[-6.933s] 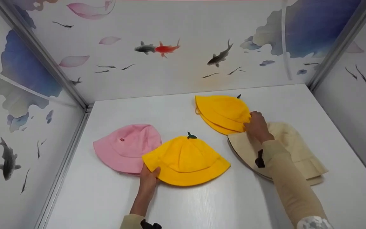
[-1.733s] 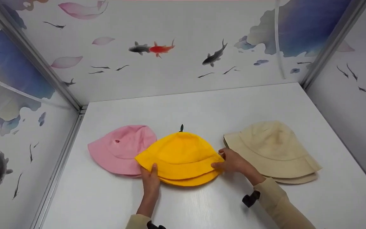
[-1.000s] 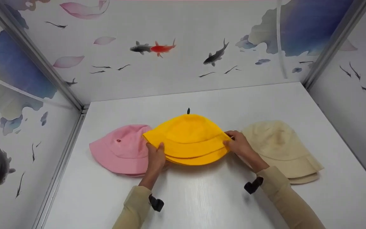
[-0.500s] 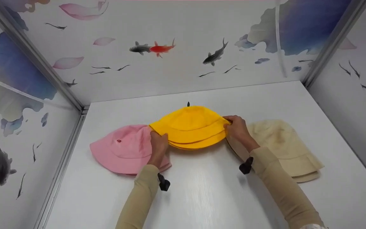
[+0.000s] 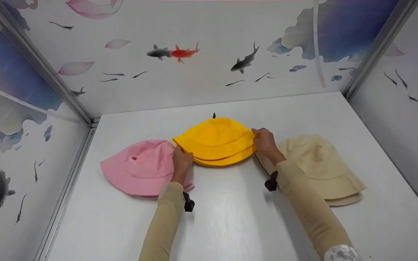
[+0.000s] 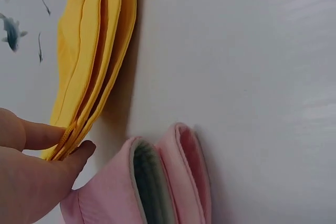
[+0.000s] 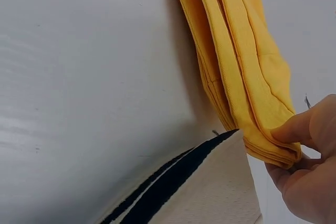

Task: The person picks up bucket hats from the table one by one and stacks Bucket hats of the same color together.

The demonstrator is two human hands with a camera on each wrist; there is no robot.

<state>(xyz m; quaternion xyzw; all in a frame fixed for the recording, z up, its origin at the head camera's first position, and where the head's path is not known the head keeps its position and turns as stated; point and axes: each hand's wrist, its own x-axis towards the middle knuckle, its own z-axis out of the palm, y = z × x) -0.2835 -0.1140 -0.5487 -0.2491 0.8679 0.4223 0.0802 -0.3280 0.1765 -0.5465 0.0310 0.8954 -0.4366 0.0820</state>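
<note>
Two yellow bucket hats point(image 5: 216, 139), one laid over the other, lie between my hands toward the back of the white table. A small dark stem tip shows above the top crown. My left hand point(image 5: 182, 161) pinches the left end of both brims; the left wrist view shows thumb and finger on the layered yellow edges point(image 6: 86, 93). At the other end, my right hand point(image 5: 267, 143) pinches the brims, and the right wrist view has its thumb on top of the stacked layers point(image 7: 236, 66).
Pink bucket hats point(image 5: 142, 168) lie at the left, partly behind my left forearm. Beige bucket hats point(image 5: 318, 166) with a dark lining lie at the right, partly behind my right arm. Printed panels point(image 5: 212, 21) wall the table at the back and sides.
My right hand has brought the back yellow hat onto the front one. Both hands then moved the pair away from me, toward the back, between the pink and beige hats.
</note>
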